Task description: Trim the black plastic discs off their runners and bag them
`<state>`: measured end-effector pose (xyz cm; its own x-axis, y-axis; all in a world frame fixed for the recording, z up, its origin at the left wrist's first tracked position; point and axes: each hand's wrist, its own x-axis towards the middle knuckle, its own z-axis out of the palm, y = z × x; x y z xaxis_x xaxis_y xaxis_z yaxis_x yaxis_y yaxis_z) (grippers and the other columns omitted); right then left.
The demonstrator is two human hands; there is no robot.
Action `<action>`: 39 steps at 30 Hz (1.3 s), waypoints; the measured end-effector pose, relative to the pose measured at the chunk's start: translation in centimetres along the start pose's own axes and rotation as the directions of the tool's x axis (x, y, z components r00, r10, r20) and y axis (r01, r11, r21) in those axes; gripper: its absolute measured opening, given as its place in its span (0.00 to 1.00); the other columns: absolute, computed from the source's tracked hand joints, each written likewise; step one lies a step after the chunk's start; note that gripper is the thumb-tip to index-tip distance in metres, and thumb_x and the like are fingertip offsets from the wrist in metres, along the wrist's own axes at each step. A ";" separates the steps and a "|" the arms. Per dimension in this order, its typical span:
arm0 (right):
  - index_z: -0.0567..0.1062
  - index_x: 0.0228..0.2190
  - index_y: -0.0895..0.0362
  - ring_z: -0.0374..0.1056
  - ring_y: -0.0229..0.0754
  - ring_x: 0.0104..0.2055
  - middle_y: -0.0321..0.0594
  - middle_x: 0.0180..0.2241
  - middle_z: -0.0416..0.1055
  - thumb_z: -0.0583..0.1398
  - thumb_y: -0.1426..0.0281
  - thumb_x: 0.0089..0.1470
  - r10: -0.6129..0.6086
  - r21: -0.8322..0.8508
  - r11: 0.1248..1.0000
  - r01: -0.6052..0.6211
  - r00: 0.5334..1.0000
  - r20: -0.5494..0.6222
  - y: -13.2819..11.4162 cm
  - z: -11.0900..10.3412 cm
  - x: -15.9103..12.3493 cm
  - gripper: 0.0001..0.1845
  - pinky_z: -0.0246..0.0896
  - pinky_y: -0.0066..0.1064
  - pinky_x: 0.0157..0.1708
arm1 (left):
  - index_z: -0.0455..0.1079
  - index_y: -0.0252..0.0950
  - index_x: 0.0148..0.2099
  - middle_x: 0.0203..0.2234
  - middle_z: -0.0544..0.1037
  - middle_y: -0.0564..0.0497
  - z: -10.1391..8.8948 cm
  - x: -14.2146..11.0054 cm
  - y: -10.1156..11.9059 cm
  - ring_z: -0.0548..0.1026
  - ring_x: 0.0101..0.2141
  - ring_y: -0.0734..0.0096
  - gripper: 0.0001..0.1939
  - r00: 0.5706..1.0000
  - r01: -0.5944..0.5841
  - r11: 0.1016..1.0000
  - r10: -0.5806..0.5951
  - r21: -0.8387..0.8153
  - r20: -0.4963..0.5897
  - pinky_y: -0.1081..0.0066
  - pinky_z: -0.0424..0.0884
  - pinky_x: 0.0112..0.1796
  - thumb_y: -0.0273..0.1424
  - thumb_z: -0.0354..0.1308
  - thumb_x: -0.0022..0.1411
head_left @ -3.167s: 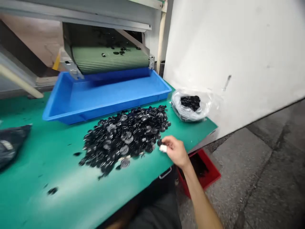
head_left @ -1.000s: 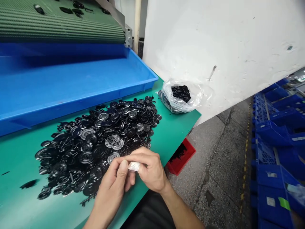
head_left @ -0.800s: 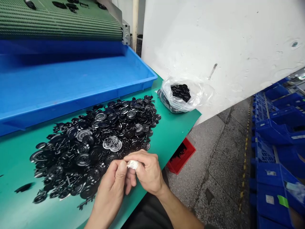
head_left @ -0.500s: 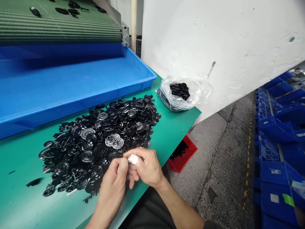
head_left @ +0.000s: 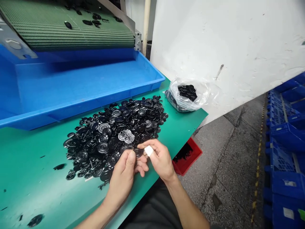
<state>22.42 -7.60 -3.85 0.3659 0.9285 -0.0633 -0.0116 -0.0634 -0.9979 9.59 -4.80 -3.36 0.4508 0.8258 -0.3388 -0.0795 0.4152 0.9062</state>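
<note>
A small round black plastic part (head_left: 138, 152) is held between my two hands, in front of the heap. My left hand (head_left: 124, 170) pinches its left side between thumb and fingers. At its right edge, my right hand (head_left: 160, 160) has index finger and thumb closed in; a white wrap (head_left: 149, 150) covers the thumb. Just beyond my hands lies a large heap of similar black round parts (head_left: 105, 128) mixed with thin stick-like bits. A few lighter, grey-looking discs (head_left: 126, 136) lie on top of the heap.
A blue tray (head_left: 83, 106) lies behind the heap, below a green conveyor belt (head_left: 78, 35) carrying black parts. A clear plastic bag (head_left: 202, 92) of black discs sits at the table's (head_left: 47, 187) right corner. Below stands a red bin (head_left: 190, 162); blue crates (head_left: 283, 152) line the right.
The view has swung left, so the scene sits further right. My hands have moved slightly apart, and the black round part now shows between them.
</note>
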 end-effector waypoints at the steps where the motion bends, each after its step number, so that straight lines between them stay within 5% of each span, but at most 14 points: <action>1: 0.77 0.39 0.56 0.74 0.37 0.33 0.39 0.37 0.80 0.55 0.76 0.54 -0.027 -0.050 0.998 0.027 1.000 -0.005 0.1 -0.3 -0.1 0.13 0.72 0.29 0.35 | 0.66 0.37 0.35 0.28 0.77 0.50 0.0 0.0 -0.1 0.73 0.25 0.71 0.18 1.000 0.004 1.000 -0.004 -0.013 -0.003 0.70 0.70 0.27 0.47 0.51 0.68; 9: 0.79 0.42 0.54 0.71 0.42 0.50 0.41 0.46 0.76 0.52 0.81 0.55 -0.405 -0.528 0.780 0.336 0.914 -0.017 0.3 -3.4 2.3 0.21 0.65 0.34 0.54 | 0.70 0.37 0.42 0.26 0.77 0.52 -0.3 0.0 -0.2 0.70 0.23 0.73 0.16 1.000 -0.018 0.994 0.018 -0.109 0.007 0.72 0.66 0.26 0.45 0.57 0.65; 12: 0.76 0.48 0.56 0.71 0.42 0.45 0.43 0.45 0.73 0.52 0.80 0.54 -0.368 -0.647 0.720 0.251 0.929 -0.049 -0.3 -4.2 4.4 0.23 0.66 0.34 0.50 | 0.69 0.38 0.53 0.29 0.78 0.50 -0.4 0.1 -0.1 0.71 0.23 0.72 0.22 1.000 0.026 0.983 -0.027 -0.184 -0.003 0.72 0.66 0.24 0.44 0.61 0.62; 15: 0.75 0.50 0.55 0.68 0.40 0.36 0.41 0.40 0.72 0.55 0.77 0.54 -0.257 -0.712 0.686 0.152 0.966 -0.041 -0.8 -4.2 6.4 0.23 0.66 0.32 0.42 | 0.70 0.38 0.52 0.30 0.78 0.50 -0.5 0.2 0.2 0.71 0.23 0.73 0.22 0.997 0.077 0.968 -0.074 -0.237 0.021 0.72 0.67 0.24 0.43 0.63 0.60; 24: 0.75 0.37 0.55 0.61 0.33 0.24 0.31 0.29 0.70 0.56 0.77 0.47 -0.200 -0.578 0.807 0.122 0.977 -0.073 -0.2 -3.6 7.9 0.14 0.60 0.27 0.30 | 0.69 0.35 0.30 0.32 0.77 0.49 -0.7 0.4 0.4 0.68 0.21 0.78 0.15 0.992 0.106 0.945 -0.079 -0.311 0.098 0.76 0.66 0.21 0.40 0.64 0.60; 29: 0.79 0.43 0.53 0.68 0.37 0.33 0.35 0.38 0.75 0.51 0.80 0.48 -0.352 -0.536 0.793 0.291 0.936 -0.013 -0.5 -4.0 7.8 0.25 0.64 0.27 0.36 | 0.74 0.36 0.41 0.29 0.76 0.51 -0.6 0.5 1.0 0.69 0.24 0.76 0.14 0.978 0.190 0.925 -0.149 -0.328 0.147 0.79 0.64 0.19 0.35 0.70 0.54; 34: 0.80 0.38 0.53 0.69 0.37 0.33 0.36 0.38 0.75 0.52 0.80 0.48 -0.337 -0.488 0.826 0.284 0.941 -0.022 -0.9 -4.1 8.0 0.21 0.67 0.26 0.33 | 0.75 0.34 0.41 0.25 0.72 0.54 -0.8 0.6 1.3 0.62 0.20 0.82 0.15 0.973 0.227 0.902 -0.191 -0.366 0.131 0.83 0.56 0.15 0.36 0.71 0.53; 39: 0.80 0.34 0.53 0.73 0.40 0.38 0.35 0.37 0.77 0.55 0.77 0.51 -0.343 -0.431 0.858 0.281 0.937 -0.071 -0.5 -4.6 7.7 0.15 0.69 0.29 0.41 | 0.74 0.35 0.38 0.20 0.63 0.59 -0.6 0.4 1.6 0.59 0.19 0.83 0.15 0.955 0.292 0.853 -0.238 -0.433 0.174 0.86 0.53 0.14 0.40 0.70 0.54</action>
<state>29.50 -2.07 -3.74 0.4127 0.8655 0.2837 0.4937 0.0491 -0.8682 9.07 -3.56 -2.16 0.6045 0.6236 -0.4956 -0.3212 0.7602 0.5647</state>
